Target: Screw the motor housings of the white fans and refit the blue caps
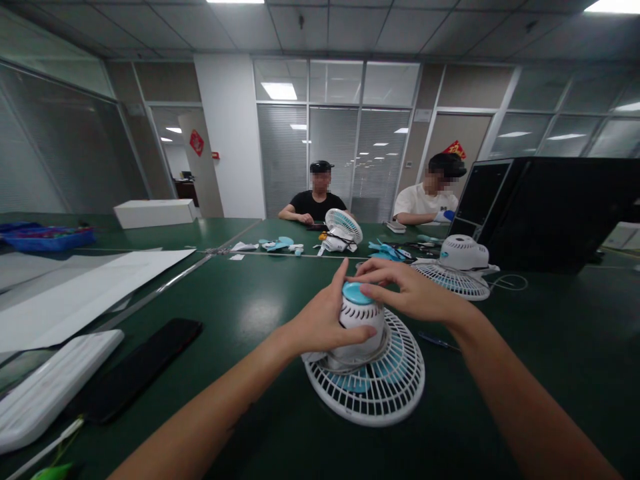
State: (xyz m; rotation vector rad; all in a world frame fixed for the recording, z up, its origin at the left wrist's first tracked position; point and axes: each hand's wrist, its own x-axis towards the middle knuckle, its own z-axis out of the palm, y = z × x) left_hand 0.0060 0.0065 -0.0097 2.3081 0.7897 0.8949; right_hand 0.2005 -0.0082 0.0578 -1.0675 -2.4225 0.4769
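Note:
A small white desk fan (373, 380) lies face down on the green table (250, 313), its grille flat and its blue blades showing through. Its white motor housing (361, 320) stands up in the middle, topped by a light blue cap (356, 292). My left hand (323, 320) is wrapped round the left side of the housing, thumb across its front. My right hand (405, 287) comes in from the right, with fingertips pinched on the blue cap.
A second fan (457, 263) lies face down behind, with a cable. A blue pen (437, 341) lies to the right. A black phone (135, 370), a white keyboard (50, 387) and white sheets (85, 287) lie left. A black monitor (550, 210) stands right. Two people sit opposite with a third fan (343, 230).

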